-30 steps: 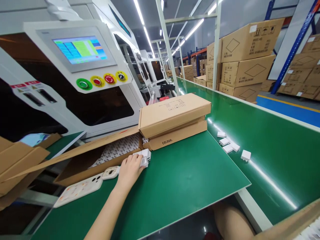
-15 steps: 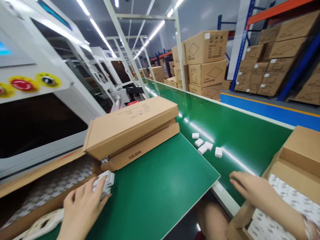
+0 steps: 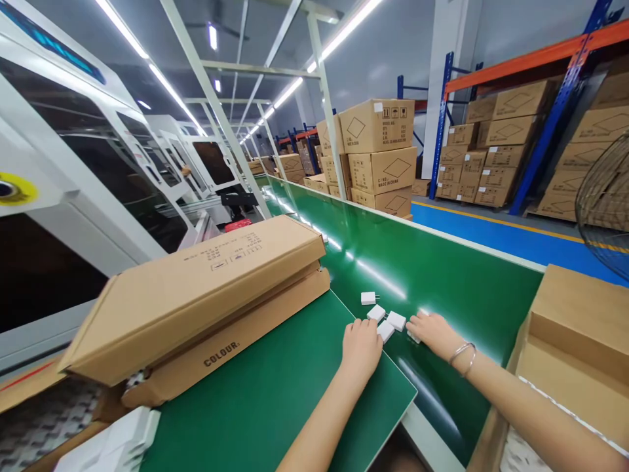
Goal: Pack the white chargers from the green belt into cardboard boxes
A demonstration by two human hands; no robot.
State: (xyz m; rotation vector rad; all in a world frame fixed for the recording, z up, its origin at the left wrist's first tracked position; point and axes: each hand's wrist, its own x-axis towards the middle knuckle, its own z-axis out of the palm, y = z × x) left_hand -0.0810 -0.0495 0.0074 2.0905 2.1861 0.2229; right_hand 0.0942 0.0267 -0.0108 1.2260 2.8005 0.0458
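Reaching out over the green belt (image 3: 442, 275), you have both hands at a small cluster of white plug adapters (image 3: 388, 319). Your left hand (image 3: 361, 346) lies palm down at the far edge of the green mat (image 3: 275, 400), its fingers curled loosely over the nearest adapter, touching it; whether they grip it you cannot tell. Your right hand (image 3: 432, 331), with a thin bracelet (image 3: 462, 354) at the wrist, rests flat on the belt just beside the cluster, fingers loosely spread and covering one adapter at their tips. One adapter (image 3: 368, 298) sits slightly apart, farther up the belt. Left of your arms a flat cardboard box (image 3: 196, 288) marked COLOUR lies tilted on the mat, and an open carton (image 3: 574, 328) stands at your right
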